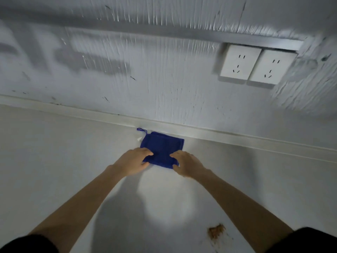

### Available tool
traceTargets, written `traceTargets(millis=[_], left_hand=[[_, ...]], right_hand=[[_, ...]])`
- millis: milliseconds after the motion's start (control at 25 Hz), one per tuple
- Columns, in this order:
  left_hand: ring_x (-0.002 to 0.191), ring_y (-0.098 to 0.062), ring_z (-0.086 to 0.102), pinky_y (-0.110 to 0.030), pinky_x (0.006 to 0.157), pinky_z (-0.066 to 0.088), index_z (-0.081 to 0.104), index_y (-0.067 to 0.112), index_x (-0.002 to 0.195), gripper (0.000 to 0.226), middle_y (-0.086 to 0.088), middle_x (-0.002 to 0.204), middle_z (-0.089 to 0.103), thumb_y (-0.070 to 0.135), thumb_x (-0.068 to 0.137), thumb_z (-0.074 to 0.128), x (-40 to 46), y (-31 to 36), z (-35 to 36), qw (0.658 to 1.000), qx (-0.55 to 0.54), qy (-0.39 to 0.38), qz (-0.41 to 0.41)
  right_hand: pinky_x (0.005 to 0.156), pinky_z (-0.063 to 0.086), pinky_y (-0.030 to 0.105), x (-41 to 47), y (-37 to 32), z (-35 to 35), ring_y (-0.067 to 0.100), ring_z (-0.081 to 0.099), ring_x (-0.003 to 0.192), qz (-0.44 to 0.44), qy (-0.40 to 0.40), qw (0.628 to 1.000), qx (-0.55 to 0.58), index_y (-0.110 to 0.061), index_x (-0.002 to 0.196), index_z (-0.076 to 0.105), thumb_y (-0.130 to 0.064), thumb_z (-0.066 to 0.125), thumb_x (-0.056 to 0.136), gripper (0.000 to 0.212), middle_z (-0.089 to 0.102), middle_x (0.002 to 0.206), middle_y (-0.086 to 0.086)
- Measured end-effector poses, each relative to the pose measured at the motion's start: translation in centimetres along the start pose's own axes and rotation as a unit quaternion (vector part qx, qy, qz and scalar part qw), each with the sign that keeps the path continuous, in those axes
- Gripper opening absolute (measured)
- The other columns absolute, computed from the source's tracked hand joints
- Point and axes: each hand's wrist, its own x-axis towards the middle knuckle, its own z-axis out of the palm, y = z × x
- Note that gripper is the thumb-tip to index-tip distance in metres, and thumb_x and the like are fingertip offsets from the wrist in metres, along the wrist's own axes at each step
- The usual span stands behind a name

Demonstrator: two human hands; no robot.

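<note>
Where the cloth [164, 147] sits: centre of the frame, flat on the white table [54, 161], its far edge near the strip [237, 136] at the foot of the wall [145, 79]. It looks folded into a small, thick square, probably to store neatly.
Left hand [134, 162]: at the cloth's near-left corner, fingers on top and thumb at the edge below, pinching that corner. This grip likely keeps the layers lined up.
Right hand [188, 165]: mirrors it at the near-right corner, fingers over the cloth and thumb at the near edge, pinching the fold.
Why both corners: holding the two near corners together should let that edge be lifted or pressed evenly, without the layers slipping askew.
Loop [141, 130]: sticks out from the cloth's far-left corner toward the wall, left free outside the fold.
Sockets [256, 65]: upper right, two white plates side by side on the wall, well apart from the cloth.
Stain [216, 231]: brown, lower right of centre on the table, well clear of the cloth, so the fabric stays clean.
Sleeves [308, 240]: dark, at the lower corners.
</note>
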Motion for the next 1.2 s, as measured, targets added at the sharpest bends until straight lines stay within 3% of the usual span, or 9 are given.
traceTargets(millis=[200,320,480,720,880,1200], left_hand=[[0.137,-0.024,0.026,-0.035,0.112,0.021,0.023,0.015,0.140,0.059,-0.003,0.151,0.024,0.028,0.088,0.048,1.6,-2.4,2.1,0.997,0.073,-0.039,0.012],[0.141,-0.025,0.017,-0.036,0.115,0.014,0.015,0.012,0.142,0.062,-0.007,0.154,0.017,0.025,0.089,0.046,2.6,-3.3,3.2,0.994,0.094,-0.052,0.009],[0.143,-0.026,0.009,-0.035,0.117,0.009,0.011,0.014,0.142,0.061,-0.006,0.155,0.011,0.022,0.090,0.042,4.3,-3.0,4.2,0.995,0.085,-0.042,0.021],[0.143,-0.025,0.000,-0.039,0.117,-0.001,0.013,0.016,0.142,0.064,-0.005,0.155,0.007,0.031,0.088,0.044,5.7,-1.9,5.2,0.997,0.050,-0.040,0.032],[0.144,-0.024,0.001,-0.041,0.117,-0.002,0.013,0.014,0.142,0.064,-0.003,0.155,0.009,0.031,0.089,0.044,6.5,-1.2,6.0,0.999,0.037,-0.024,0.013],[0.142,-0.030,-0.008,-0.052,0.114,-0.001,0.002,0.013,0.143,0.059,-0.006,0.156,-0.003,0.029,0.095,0.032,5.0,0.6,6.1,0.995,0.036,-0.089,-0.037]], right_hand=[[0.113,0.018,0.032,2.7,0.5,3.0,0.022,0.018,0.141,-0.022,-0.012,0.999,-0.028,-0.008,0.141,0.017,-0.015,0.045,0.089,0.060,0.017,0.153,0.008],[0.116,0.010,0.033,3.9,0.6,4.6,0.020,0.007,0.143,-0.018,-0.007,0.999,-0.049,-0.010,0.142,0.009,-0.009,0.039,0.091,0.060,0.008,0.155,0.006],[0.115,0.007,0.032,5.1,0.7,6.0,0.020,0.007,0.143,-0.010,0.030,0.998,-0.048,-0.012,0.143,0.009,-0.007,0.035,0.092,0.057,0.007,0.156,0.007],[0.115,0.012,0.033,6.2,0.9,5.7,0.023,0.020,0.140,-0.017,0.074,0.997,-0.018,-0.010,0.140,0.023,-0.002,0.037,0.089,0.053,0.023,0.152,0.009],[0.116,0.003,0.033,6.2,0.9,6.1,0.020,0.008,0.143,-0.011,0.073,0.997,-0.032,-0.013,0.142,0.013,-0.001,0.039,0.088,0.062,0.011,0.155,0.006],[0.118,0.011,0.036,4.4,1.5,5.5,0.024,0.013,0.142,-0.049,0.022,0.999,-0.007,-0.016,0.141,0.022,0.004,0.039,0.087,0.059,0.017,0.154,0.009]])
